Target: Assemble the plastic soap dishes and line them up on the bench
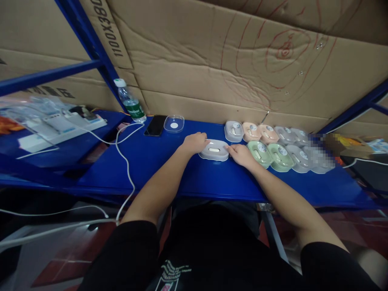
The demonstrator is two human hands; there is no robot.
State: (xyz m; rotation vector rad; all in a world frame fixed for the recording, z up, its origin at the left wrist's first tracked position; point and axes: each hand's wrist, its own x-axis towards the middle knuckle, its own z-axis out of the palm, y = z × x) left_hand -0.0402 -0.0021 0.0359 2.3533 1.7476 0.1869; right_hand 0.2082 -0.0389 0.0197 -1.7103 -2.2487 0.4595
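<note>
A light grey rounded plastic box (214,155) with a white bar-shaped piece in its middle rests on the blue table in front of me. My left hand (195,142) grips its left end, thumb on the rim. At the opposite end, my right hand (241,155) holds the rim with thumb and fingers. A clear rounded lid (174,118) with a white round sticker lies apart, to the upper left of the box. Just past my right hand stands a green box (260,153) with a clear lid and round sticker.
Several similar lidded boxes in grey, peach (252,131) and green stand in two rows on the right. A black phone (155,125), a water bottle (132,103) and a white cable (125,161) are at the left. Cardboard (188,52) walls the back.
</note>
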